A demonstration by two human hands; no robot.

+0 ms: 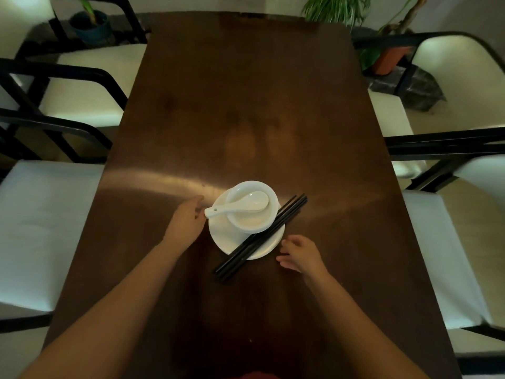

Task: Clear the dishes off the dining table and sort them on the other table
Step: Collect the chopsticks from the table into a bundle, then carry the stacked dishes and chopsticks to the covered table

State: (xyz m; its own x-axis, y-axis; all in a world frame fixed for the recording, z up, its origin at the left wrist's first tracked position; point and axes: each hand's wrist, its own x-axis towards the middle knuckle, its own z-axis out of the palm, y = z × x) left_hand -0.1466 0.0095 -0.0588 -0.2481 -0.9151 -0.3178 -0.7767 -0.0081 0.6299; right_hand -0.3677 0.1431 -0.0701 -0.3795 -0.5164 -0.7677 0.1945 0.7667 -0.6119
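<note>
A stack of white dishes stands on the dark wooden dining table point(246, 105). At the bottom lies a white plate point(226, 239), and on it sits a white bowl point(251, 217) with a white ceramic spoon point(237, 207) resting across it, handle pointing left. Several black chopsticks point(259, 236) lie diagonally over the plate's right side, their near ends on the table. My left hand point(187, 221) is open just left of the plate, fingertips near the spoon handle. My right hand point(299, 254) is open at the plate's lower right edge, holding nothing.
White-cushioned chairs with black frames flank the table: one at the left point(41, 228), others behind it point(87, 86), and one at the right point(448, 255). Potted plants stand at the far left point(90, 26) and far right point(388, 56).
</note>
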